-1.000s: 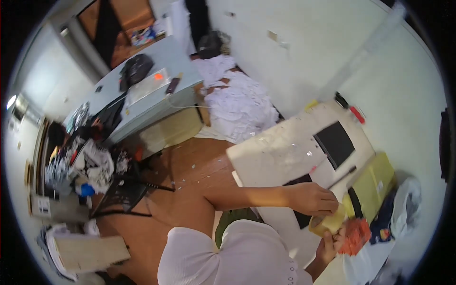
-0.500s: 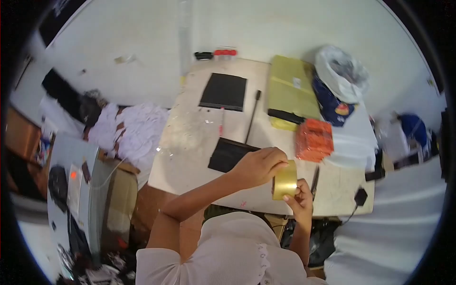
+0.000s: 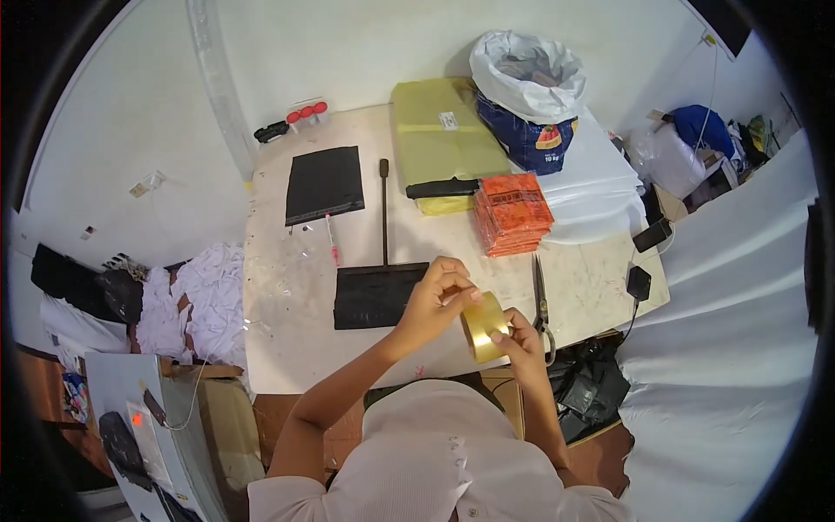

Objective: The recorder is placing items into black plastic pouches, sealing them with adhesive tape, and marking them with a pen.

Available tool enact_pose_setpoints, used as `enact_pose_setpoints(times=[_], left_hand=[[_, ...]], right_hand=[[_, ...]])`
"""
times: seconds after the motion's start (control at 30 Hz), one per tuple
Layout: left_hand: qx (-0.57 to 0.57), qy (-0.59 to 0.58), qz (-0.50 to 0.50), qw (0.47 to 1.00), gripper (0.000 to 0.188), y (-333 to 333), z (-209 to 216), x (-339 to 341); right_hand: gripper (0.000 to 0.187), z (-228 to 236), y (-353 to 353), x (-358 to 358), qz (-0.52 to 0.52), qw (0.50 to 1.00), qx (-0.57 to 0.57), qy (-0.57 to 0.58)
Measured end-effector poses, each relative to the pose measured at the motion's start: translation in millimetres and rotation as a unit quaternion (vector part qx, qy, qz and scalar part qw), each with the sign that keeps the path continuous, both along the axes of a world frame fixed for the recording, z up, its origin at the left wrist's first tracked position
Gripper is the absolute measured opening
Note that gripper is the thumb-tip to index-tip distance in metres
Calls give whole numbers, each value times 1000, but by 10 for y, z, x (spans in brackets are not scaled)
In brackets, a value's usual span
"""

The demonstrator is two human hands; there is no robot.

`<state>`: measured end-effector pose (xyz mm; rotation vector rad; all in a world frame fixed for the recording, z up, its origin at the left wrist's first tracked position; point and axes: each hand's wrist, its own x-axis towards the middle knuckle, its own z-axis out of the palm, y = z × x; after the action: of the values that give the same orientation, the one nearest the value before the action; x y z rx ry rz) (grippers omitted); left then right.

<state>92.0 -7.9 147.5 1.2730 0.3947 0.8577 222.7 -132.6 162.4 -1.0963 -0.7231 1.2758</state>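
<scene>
A roll of shiny golden-yellow packing tape [image 3: 485, 329] is held up in front of my chest, over the table's near edge. My right hand [image 3: 522, 346] grips its right side, with the thumb across the outer face and the fingers behind. At the roll's upper left, my left hand [image 3: 437, 300] has thumb and bent fingers pinched at the tape's edge. Whether a loose tape end lies between those fingertips cannot be made out. Just left of my left hand, a flat black plastic packet [image 3: 374, 298] lies on the table, partly covered by the hand.
The table [image 3: 287, 348] bears a black bag [image 3: 324, 184], a dark rod [image 3: 384, 209], a red-and-white pen-like stick [image 3: 332, 241], and scissors [image 3: 541, 300]. Orange packets [image 3: 513, 213] are stacked beside yellow plastic bags [image 3: 444, 130]. A blue-and-white sack [image 3: 528, 130] stands behind.
The view has swung, so the table's things sit further left. My left hand has come lower beside the roll, its fingers still at the upper edge. My right hand keeps its grip.
</scene>
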Motion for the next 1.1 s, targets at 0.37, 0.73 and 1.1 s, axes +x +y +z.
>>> enact_pose_setpoints(times=[0.37, 0.73, 1.1], left_hand=[[-113, 45, 29, 992, 23, -150, -514, 50], [-321, -2, 3, 947, 19, 24, -353, -38], [-404, -29, 37, 914, 23, 772, -76, -69]], right_hand=[[18, -607, -60, -9, 12, 996, -66, -56], [16, -970, -376, 127, 27, 980, 28, -195], [27, -784, -468, 164, 49, 887, 213, -407]])
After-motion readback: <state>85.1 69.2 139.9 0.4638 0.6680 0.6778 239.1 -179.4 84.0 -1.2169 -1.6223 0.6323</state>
